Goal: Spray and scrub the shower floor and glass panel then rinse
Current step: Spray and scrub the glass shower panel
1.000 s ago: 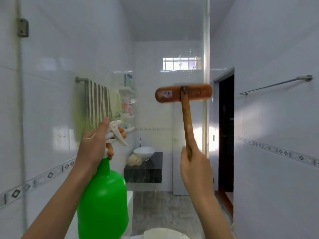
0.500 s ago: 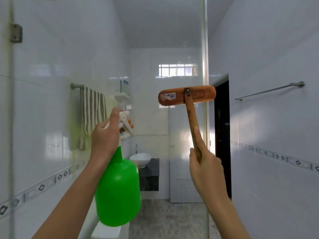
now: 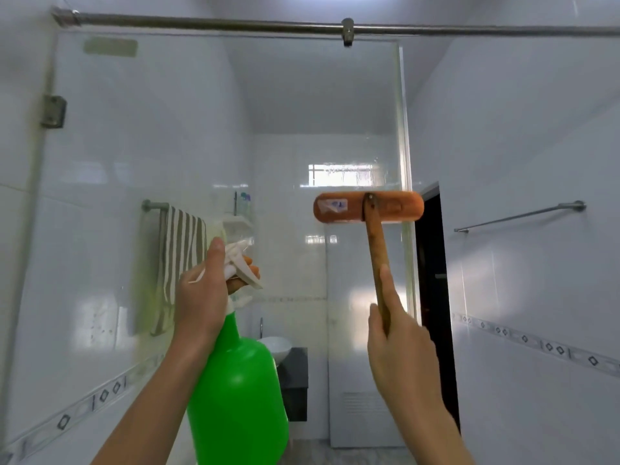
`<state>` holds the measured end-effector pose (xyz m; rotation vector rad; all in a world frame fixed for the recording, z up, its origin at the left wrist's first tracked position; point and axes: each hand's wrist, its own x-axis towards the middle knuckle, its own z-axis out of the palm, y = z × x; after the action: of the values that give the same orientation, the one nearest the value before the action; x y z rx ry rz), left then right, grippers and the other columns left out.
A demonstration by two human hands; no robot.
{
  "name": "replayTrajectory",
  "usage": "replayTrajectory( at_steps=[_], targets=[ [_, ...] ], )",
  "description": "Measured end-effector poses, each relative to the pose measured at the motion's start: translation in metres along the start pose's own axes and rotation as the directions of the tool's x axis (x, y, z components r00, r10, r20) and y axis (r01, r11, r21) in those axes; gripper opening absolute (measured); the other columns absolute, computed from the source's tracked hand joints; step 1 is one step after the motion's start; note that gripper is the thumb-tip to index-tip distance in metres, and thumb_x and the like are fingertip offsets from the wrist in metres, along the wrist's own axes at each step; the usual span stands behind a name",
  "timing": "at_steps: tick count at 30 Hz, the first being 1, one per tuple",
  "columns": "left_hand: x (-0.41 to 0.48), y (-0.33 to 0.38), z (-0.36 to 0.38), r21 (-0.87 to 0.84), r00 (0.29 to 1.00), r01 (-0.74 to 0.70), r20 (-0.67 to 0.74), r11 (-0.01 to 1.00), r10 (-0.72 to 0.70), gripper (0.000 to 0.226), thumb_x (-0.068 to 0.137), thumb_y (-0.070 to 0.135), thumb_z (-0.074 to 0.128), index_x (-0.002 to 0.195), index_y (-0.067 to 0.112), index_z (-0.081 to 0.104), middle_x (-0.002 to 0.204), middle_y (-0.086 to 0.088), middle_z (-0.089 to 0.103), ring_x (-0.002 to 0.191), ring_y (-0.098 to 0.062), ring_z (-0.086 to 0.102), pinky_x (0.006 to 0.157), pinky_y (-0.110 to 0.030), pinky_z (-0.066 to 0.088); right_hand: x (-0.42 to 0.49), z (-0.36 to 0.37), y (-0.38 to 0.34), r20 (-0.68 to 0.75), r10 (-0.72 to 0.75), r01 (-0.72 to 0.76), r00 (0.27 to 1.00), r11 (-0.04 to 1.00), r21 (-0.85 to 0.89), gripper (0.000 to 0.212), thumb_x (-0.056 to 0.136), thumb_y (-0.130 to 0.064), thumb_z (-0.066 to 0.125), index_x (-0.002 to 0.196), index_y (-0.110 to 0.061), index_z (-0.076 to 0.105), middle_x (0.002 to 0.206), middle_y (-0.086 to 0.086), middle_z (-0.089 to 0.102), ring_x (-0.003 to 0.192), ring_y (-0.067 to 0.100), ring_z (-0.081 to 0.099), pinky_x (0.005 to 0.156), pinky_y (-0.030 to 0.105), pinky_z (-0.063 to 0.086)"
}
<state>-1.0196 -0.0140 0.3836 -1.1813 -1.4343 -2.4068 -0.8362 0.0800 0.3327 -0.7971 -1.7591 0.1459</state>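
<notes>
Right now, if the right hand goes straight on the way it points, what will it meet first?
Probably the glass panel. The right hand grips the brush, pointing up and forward, so the brush head would reach the glass near its right edge first; the gap is unclear.

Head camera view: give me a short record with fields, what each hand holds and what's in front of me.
left hand: grips the green spray bottle at its trigger head, nozzle toward the glass panel
right hand: holds the brush by its wooden handle, head up
brush contact with glass: cannot tell
behind glass: striped towel on a rail
</notes>
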Motion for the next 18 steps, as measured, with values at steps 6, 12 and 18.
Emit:
replayTrajectory(
  at_steps=[6, 12, 18],
  targets=[
    [0.017, 0.009, -0.016, 0.009, 0.998, -0.048, -0.035, 0.999, 0.048, 0.041, 0.100, 0.052, 0.042, 0.076, 0.034, 0.069, 0.057, 0.023, 0.068, 0.080, -0.004, 0.064, 0.067, -0.022, 0.044, 0.159, -0.030, -0.059, -0.216, -0.167, 0.162, 0.962, 0.986, -0.039, 0.059, 0.100, -0.013, 0.037, 0.154, -0.027, 0.015, 0.074, 0.008, 0.053, 0.063, 0.023, 0.051, 0.055, 0.035, 0.042],
    [0.032, 0.015, -0.039, -0.017, 0.999, -0.027, -0.034, 0.999, 0.026, 0.048, 0.090, 0.066, 0.049, 0.085, 0.026, 0.076, 0.095, -0.006, 0.076, 0.096, -0.024, 0.070, 0.097, -0.045, 0.052, 0.055, 0.008, -0.033, -0.105, -0.114, 0.109, 0.988, 0.993, -0.051, 0.062, 0.103, -0.026, 0.036, 0.153, -0.035, 0.001, 0.064, 0.000, 0.048, 0.053, 0.015, 0.053, 0.051, 0.034, 0.053],
    [0.038, 0.018, -0.057, 0.005, 0.998, 0.042, 0.040, 0.999, -0.042, 0.036, 0.081, 0.049, 0.073, 0.093, 0.015, 0.078, 0.089, -0.009, 0.078, 0.090, -0.026, 0.075, 0.094, -0.046, 0.056, 0.142, -0.006, -0.068, -0.209, -0.230, 0.228, 0.950, 0.973, -0.035, 0.067, 0.100, -0.014, 0.037, 0.153, -0.034, 0.004, 0.068, 0.009, 0.053, 0.060, 0.024, 0.054, 0.060, 0.044, 0.053]
  ],
)
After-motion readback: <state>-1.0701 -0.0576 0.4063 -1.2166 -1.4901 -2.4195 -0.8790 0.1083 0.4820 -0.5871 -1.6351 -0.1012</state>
